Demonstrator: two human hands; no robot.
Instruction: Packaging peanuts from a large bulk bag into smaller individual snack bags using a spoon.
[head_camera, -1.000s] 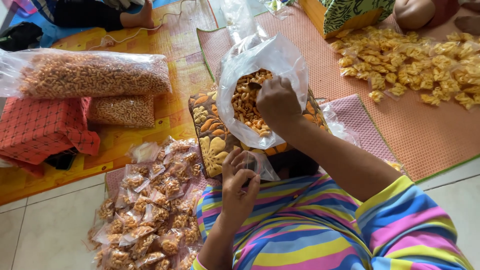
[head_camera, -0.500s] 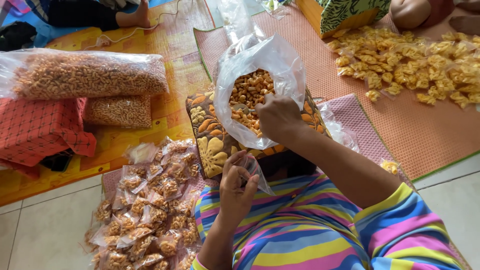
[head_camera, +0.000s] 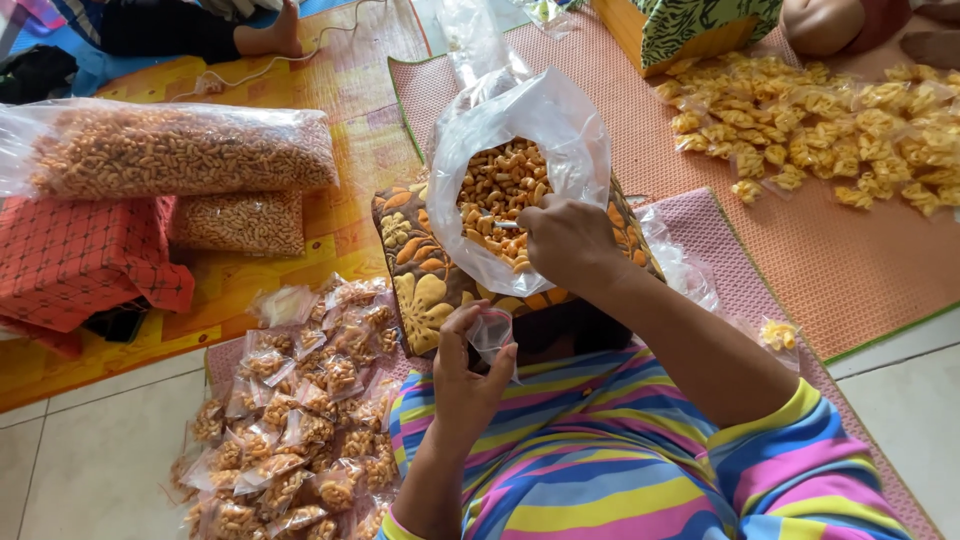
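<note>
Snack bag (head_camera: 520, 190) beside right hand (head_camera: 568, 240).

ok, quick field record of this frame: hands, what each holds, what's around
left hand: holds small clear pouch, open end up
right hand: reaches into large clear bag of orange snack pieces
bag support: floral cushion
front left: pile of filled small packets
far left: big snack bags, red cloth bundle
upper right: loose yellow packets on mat

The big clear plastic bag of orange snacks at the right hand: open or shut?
Open: the big clear plastic bag gapes at its mouth, the right hand reaching inside.
</note>
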